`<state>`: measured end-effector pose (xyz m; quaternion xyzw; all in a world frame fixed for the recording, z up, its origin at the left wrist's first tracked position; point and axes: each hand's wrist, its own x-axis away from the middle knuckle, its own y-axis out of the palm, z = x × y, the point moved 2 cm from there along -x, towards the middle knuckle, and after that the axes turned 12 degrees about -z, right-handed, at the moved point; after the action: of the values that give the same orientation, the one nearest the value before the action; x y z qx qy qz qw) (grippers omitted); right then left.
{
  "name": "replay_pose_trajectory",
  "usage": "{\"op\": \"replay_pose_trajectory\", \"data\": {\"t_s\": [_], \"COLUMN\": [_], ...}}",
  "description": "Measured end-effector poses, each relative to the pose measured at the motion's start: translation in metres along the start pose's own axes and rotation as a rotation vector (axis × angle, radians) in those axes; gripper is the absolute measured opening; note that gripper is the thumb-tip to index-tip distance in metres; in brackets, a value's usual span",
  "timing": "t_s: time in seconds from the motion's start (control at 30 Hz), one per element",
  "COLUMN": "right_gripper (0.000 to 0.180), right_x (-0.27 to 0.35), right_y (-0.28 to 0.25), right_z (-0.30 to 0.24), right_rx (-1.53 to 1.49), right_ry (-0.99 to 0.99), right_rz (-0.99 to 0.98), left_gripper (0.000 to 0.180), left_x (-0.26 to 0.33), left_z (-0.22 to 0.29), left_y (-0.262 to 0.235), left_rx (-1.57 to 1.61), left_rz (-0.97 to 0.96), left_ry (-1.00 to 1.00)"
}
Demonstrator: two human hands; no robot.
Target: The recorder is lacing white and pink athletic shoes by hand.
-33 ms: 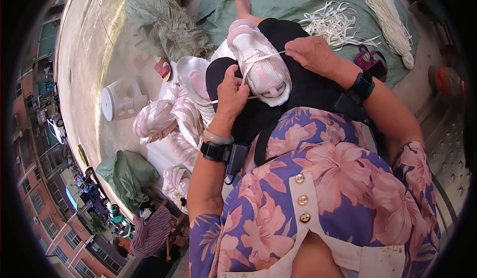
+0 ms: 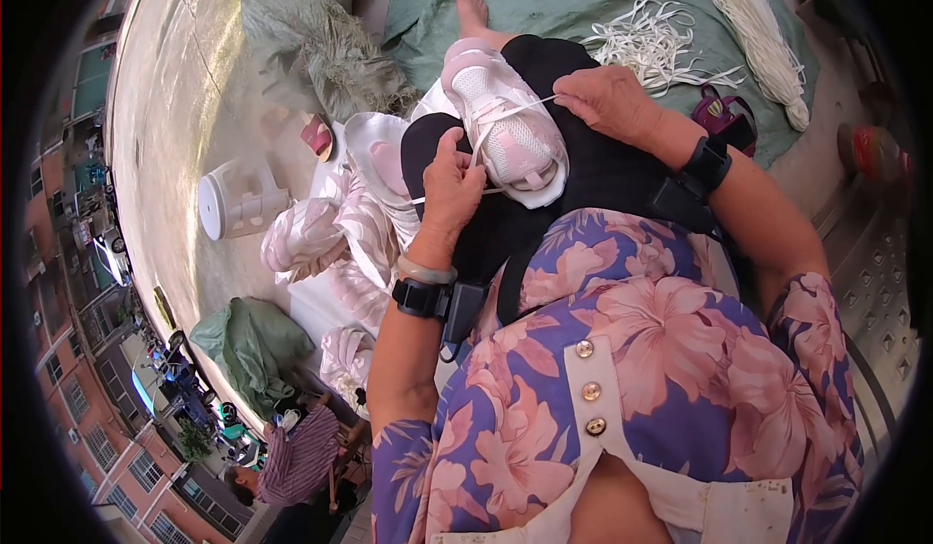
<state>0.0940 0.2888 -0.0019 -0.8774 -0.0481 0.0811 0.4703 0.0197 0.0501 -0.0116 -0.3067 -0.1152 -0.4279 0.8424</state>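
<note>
Both hands pinch the lace (image 2: 515, 112): left hand (image 2: 452, 189), right hand (image 2: 607, 102) (shoe (image 2: 505, 126) between); uneven pull might slip it free.

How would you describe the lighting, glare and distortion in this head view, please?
Head view: harsh sunlight glares off the pale floor at left; the shoe and both hands, left hand and right hand, are evenly lit and sharp; fisheye bends the buildings at the left rim, and a black vignette rings the frame.
</note>
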Motion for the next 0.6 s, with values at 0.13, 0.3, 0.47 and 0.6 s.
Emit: {"op": "replay_pose_trajectory", "data": {"t_s": [0.13, 0.3, 0.47, 0.6], "right_gripper": [0.01, 0.01, 0.011, 0.009], "right_x": [-0.006, -0.003, -0.002, -0.003], "right_y": [-0.001, 0.004, 0.007, 0.005], "right_z": [0.006, 0.011, 0.011, 0.007], "right_rx": [-0.02, -0.019, 0.012, -0.008], "right_ry": [-0.025, -0.007, 0.018, 0.021], "right_rz": [0.0, -0.044, -0.072, -0.064], "left_gripper": [0.047, 0.044, 0.043, 0.042], "left_x": [0.0, -0.003, -0.004, -0.004], "left_z": [-0.001, -0.003, -0.005, -0.005], "left_y": [-0.002, 0.0, 0.002, 0.003], "left_rx": [-0.016, -0.033, -0.087, -0.145], "left_rz": [0.042, 0.047, 0.06, 0.075], "left_ry": [0.009, 0.03, 0.036, 0.043]}}
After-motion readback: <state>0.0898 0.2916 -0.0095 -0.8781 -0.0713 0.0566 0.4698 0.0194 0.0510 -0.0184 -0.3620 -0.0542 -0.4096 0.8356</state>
